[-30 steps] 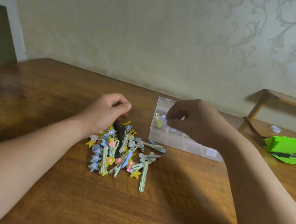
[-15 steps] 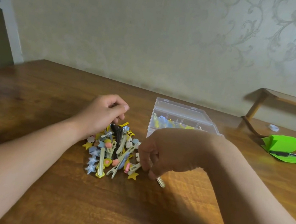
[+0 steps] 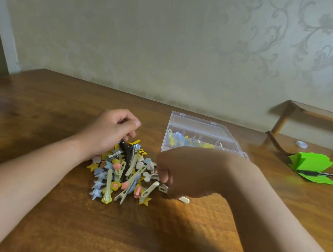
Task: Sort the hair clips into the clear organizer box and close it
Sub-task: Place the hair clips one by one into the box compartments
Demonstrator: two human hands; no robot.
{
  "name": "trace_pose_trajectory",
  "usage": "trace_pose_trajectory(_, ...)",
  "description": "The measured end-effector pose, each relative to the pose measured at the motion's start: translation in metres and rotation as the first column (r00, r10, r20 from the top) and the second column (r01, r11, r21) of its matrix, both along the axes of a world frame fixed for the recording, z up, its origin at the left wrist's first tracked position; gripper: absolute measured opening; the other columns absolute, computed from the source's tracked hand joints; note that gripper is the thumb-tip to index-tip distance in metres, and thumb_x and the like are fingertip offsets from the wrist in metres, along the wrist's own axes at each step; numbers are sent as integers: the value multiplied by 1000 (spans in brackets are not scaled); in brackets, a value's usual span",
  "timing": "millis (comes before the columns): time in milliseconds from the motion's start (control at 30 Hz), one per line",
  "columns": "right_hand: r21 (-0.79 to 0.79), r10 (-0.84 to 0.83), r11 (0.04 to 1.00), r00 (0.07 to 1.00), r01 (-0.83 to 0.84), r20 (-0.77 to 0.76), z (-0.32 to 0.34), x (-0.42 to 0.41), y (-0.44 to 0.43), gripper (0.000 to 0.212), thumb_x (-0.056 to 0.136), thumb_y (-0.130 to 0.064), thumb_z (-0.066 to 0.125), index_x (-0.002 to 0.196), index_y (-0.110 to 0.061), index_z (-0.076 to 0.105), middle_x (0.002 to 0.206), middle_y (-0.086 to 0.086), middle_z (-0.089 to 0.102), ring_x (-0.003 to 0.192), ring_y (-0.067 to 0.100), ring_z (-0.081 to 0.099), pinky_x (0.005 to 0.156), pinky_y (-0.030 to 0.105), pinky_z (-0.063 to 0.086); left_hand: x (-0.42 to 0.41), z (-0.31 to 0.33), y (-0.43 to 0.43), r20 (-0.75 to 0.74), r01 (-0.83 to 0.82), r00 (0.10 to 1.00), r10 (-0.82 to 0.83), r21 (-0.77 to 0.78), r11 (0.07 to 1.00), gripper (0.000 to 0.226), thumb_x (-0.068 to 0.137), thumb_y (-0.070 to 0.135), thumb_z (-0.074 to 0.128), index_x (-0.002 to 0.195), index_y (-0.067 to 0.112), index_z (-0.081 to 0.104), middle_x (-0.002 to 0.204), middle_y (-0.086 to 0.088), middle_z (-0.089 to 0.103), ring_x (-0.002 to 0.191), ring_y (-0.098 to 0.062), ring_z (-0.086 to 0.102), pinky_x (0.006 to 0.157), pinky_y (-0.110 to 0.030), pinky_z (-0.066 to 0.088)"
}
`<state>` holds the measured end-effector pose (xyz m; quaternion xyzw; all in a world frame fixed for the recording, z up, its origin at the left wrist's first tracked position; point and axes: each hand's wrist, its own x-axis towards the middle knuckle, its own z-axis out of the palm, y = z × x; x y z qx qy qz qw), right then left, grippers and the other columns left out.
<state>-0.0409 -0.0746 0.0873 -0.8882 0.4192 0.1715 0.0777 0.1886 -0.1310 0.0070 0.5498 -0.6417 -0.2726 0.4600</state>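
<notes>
A pile of small colourful hair clips point(image 3: 122, 175) lies on the wooden table point(image 3: 55, 108). The clear organizer box point(image 3: 201, 131) stands behind it to the right, its lid open, with several yellow and blue clips in its compartments. My left hand point(image 3: 110, 132) hovers over the pile's far end, fingers curled and thumb against forefinger, just above a black clip point(image 3: 127, 154); I see nothing in its grasp. At the pile's right edge my right hand point(image 3: 188, 173) curls its fingers round a pale hair clip point(image 3: 184, 200), whose tip pokes out underneath.
A stack of green paper notes point(image 3: 312, 164) with a pen point(image 3: 317, 173) across it lies at the right. Behind it stand a small wooden rack point(image 3: 324, 116) and a white cap point(image 3: 301, 144). The wall runs along the table's far edge.
My right hand left the organizer box and came down toward me to the pile's right edge, closing on a clip there. My left hand has stayed over the pile.
</notes>
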Motion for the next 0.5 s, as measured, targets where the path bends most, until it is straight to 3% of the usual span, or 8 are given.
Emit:
trace_pose_trajectory(100, 46, -34, 998, 996, 31, 82, 10, -11, -2, 27, 94, -23, 73, 117, -29, 60, 102, -13, 63, 70, 2, 55, 54, 18, 44, -1, 1, 2, -8, 3, 1000, -3, 6, 1000, 16, 103, 31, 64, 102, 25, 78, 87, 2, 77, 82, -17, 72, 82, -36, 56)
trace_pose_trajectory(167, 3, -82, 996, 950, 85, 302, 20, -27, -12, 26, 93, -22, 73, 116, -32, 66, 94, -14, 71, 70, -1, 62, 60, 18, 47, -3, 2, 3, -21, 9, 1000, -9, 4, 1000, 16, 104, 30, 64, 101, 22, 78, 87, 0, 77, 82, -17, 72, 81, -35, 55)
trace_pose_trajectory(233, -31, -173, 970, 771, 242, 612, 26, -48, -27, 21, 93, -17, 73, 112, -27, 70, 85, -9, 77, 69, 1, 69, 61, 20, 51, -4, 2, 4, -33, 5, 999, -4, 2, 1000, 17, 104, 27, 64, 101, 18, 78, 87, -2, 77, 79, -16, 71, 80, -35, 53)
trace_pose_trajectory(300, -57, -236, 886, 553, 461, 799, 23, -73, -46, 17, 96, -17, 73, 112, -22, 70, 85, -4, 77, 71, 10, 73, 56, 25, 53, -4, 1, 4, -31, 4, 1000, -4, 6, 1000, 17, 105, 24, 62, 101, 17, 78, 88, -4, 76, 76, -13, 68, 78, -34, 52)
trace_pose_trajectory(333, -91, -253, 824, 507, 559, 824, 18, -85, -54, 17, 97, -19, 73, 113, -22, 69, 87, -6, 76, 71, 14, 74, 53, 23, 53, -4, 1, 3, -26, 8, 1000, -8, 6, 1000, 17, 105, 24, 62, 102, 18, 78, 88, -4, 76, 75, -12, 67, 77, -33, 52)
trace_pose_trajectory(400, -176, -302, 692, 502, 700, 810, 3, -106, -70, 18, 97, -24, 71, 114, -26, 67, 88, -9, 73, 69, 15, 71, 52, 25, 52, -3, 1, 3, -21, 14, 1000, -14, 4, 1000, 17, 105, 24, 62, 102, 20, 78, 87, -3, 76, 74, -11, 67, 75, -31, 51)
trace_pose_trajectory(500, -258, -363, 582, 531, 771, 765, -17, -118, -83, 15, 94, -27, 66, 108, -30, 69, 89, -6, 75, 78, 21, 71, 67, 34, 57, -3, 1, 3, -25, 14, 1000, -14, 11, 1000, 17, 105, 24, 62, 103, 20, 78, 89, -4, 76, 73, -10, 66, 74, -30, 50)
